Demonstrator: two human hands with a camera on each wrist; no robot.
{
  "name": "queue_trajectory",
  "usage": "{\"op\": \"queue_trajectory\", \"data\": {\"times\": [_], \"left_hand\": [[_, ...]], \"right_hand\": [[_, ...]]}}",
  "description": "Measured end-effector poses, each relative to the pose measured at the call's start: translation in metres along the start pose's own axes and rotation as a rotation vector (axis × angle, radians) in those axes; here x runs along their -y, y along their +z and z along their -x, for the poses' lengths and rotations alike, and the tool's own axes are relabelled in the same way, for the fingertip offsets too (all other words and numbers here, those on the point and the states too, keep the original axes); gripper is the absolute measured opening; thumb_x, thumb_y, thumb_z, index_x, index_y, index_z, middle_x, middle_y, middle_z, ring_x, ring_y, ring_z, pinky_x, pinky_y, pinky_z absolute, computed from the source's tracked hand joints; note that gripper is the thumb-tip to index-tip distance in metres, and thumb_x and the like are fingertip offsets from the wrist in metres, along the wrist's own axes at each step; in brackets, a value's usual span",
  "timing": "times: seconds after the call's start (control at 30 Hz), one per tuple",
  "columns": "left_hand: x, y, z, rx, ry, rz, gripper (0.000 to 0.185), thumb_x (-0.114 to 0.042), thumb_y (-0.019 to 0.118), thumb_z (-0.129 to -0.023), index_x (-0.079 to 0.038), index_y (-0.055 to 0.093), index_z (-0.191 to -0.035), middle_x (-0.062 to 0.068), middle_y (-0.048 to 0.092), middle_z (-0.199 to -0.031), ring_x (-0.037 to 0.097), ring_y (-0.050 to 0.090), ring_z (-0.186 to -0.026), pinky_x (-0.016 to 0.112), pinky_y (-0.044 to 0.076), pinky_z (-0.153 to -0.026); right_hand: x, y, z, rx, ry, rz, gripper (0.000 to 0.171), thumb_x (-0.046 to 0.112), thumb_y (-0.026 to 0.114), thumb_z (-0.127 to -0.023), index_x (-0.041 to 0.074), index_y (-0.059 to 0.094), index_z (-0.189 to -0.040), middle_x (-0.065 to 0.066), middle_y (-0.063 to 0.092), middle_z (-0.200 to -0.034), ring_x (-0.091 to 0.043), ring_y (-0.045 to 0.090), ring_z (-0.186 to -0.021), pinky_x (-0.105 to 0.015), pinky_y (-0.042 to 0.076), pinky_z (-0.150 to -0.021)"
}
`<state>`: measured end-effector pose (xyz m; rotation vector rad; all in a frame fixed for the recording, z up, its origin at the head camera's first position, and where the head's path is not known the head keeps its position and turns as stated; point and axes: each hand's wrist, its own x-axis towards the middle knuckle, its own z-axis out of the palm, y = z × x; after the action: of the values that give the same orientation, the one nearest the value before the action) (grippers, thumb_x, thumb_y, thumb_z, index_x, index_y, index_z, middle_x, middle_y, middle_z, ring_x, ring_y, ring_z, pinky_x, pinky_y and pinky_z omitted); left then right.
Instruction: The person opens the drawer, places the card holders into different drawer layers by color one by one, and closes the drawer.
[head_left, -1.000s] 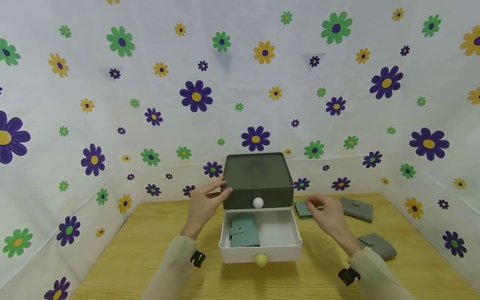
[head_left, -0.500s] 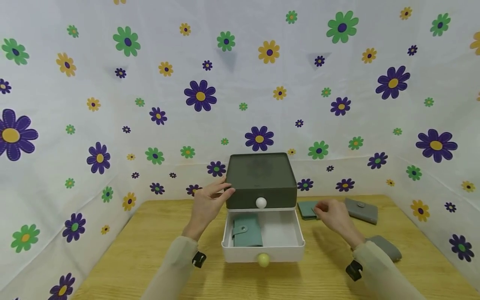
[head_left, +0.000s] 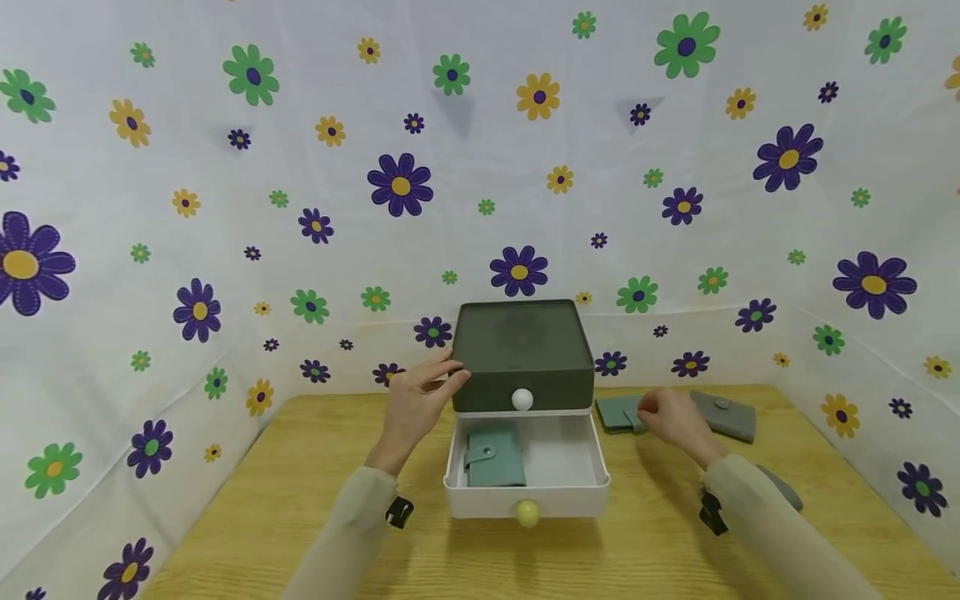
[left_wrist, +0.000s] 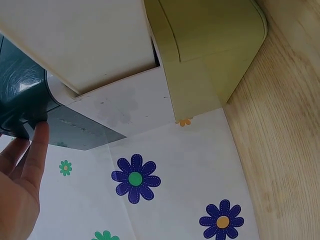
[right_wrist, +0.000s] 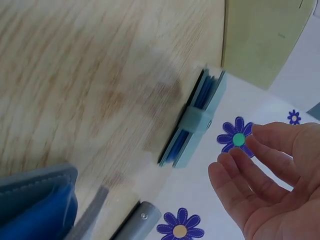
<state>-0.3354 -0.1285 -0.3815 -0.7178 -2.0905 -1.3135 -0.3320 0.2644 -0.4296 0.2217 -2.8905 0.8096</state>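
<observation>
Teal wallet (head_left: 618, 413) lies on wooden table (head_left: 300, 500), flowered backdrop (head_left: 225, 208) behind.

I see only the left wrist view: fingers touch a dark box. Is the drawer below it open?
Observer: Yes, the white drawer is pulled out, and a teal wallet lies in its left part.
Operator: Where is the other hand?
Observer: The right hand is at a second teal wallet on the table, right of the box; its fingers are relaxed and do not grip it.
Operator: Anything more on that side?
Observer: A grey wallet lies just beyond the hand.
</observation>
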Motion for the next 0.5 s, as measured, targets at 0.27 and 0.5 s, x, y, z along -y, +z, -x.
{"op": "queue_trajectory", "data": {"times": [0.27, 0.5], "left_hand": [[0.003, 0.0, 0.0, -0.013, 0.014, -0.018, 0.028, -0.027, 0.074, -0.088, -0.009, 0.076, -0.11, 0.01, 0.065, -0.129, 0.026, 0.068, -0.111, 0.036, 0.061, -0.077], [0.003, 0.0, 0.001, -0.006, 0.004, -0.027, 0.03, -0.028, 0.073, -0.089, -0.008, 0.075, -0.113, 0.012, 0.065, -0.129, 0.028, 0.067, -0.113, 0.034, 0.061, -0.077]], "right_hand": [[-0.008, -0.001, -0.006, 0.029, 0.024, 0.012, 0.027, 0.005, 0.062, -0.092, -0.01, 0.066, -0.113, -0.029, 0.066, -0.113, -0.044, 0.064, -0.102, -0.051, 0.057, -0.081], [-0.017, 0.006, -0.01, 0.084, -0.022, 0.048, 0.029, 0.0, 0.061, -0.09, -0.009, 0.065, -0.118, -0.031, 0.06, -0.125, -0.05, 0.058, -0.113, -0.059, 0.051, -0.092]]}}
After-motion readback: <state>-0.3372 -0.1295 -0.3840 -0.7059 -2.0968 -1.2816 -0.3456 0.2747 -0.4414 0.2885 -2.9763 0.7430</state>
